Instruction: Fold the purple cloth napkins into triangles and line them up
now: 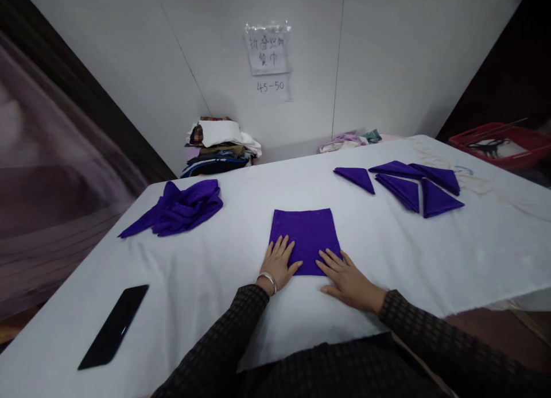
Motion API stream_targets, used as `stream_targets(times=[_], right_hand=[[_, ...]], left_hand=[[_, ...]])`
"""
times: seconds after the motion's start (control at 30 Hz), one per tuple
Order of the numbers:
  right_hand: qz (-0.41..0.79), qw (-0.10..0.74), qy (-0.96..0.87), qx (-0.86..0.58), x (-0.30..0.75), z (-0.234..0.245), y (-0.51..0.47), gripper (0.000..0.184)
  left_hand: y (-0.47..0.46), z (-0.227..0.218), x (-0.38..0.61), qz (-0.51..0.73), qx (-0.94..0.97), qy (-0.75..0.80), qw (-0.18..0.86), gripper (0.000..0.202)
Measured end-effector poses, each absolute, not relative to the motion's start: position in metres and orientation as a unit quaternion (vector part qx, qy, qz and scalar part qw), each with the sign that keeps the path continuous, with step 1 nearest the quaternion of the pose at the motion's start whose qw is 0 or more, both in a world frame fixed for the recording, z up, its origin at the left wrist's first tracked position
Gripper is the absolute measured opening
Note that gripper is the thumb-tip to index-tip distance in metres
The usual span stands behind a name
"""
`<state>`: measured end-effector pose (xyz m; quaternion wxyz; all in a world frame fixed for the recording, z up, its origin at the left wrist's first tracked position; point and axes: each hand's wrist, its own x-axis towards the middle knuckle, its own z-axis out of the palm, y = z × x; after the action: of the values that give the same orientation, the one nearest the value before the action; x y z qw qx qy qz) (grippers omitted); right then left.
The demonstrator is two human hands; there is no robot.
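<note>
A purple cloth napkin point(305, 232) lies folded into a rectangle on the white-covered table point(215, 283), right in front of me. My left hand point(279, 263) rests flat on its near left corner, fingers spread, with a silver bracelet on the wrist. On the near right corner my right hand point(348, 280) also lies flat with its fingers stretched onto the cloth edge. Neither hand grips anything.
A heap of unfolded purple napkins point(181, 208) lies at the left. Several napkins folded into triangles point(404, 182) lie at the right. A black phone point(114, 326) sits near the left front edge. Stacked clothes point(217, 145) stand by the wall; a red basket point(501, 142) is far right.
</note>
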<state>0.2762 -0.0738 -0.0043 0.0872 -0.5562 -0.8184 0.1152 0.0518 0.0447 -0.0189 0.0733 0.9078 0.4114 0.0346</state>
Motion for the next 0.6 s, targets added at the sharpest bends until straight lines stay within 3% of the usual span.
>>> stream_targets(times=[0.27,0.6], right_hand=[[0.097,0.143,-0.842,-0.511,0.238,0.055,-0.014,0.074],[0.186,0.052,-0.848,-0.493,0.198,0.020,0.093,0.071]], left_hand=[[0.044,-0.020,0.053,0.036,0.909,0.410,0.071,0.065],[0.042,-0.019,0.054,0.065,0.911,0.399,0.077,0.067]])
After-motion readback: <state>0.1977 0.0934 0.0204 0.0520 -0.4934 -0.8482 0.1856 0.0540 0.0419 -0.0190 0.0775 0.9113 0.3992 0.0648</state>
